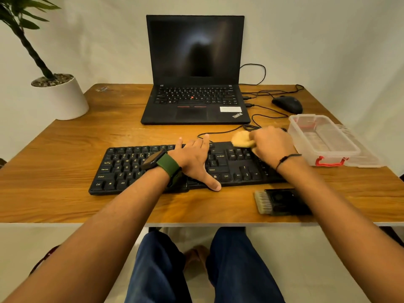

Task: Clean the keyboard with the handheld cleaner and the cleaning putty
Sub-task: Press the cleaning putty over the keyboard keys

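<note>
Pressing flat, the left hand steadies the keyboard while the right hand grips putty at its far edge; brush cleaner nearside, clear box right, laptop behind.

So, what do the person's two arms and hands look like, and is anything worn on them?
Both forearms are bare, with no sleeves in view. The left hand has a smartwatch on its wrist, with a dark rectangular case and a dark green strap. The right hand has a thin black cord bracelet on its wrist. No rings or gloves can be seen.
</note>
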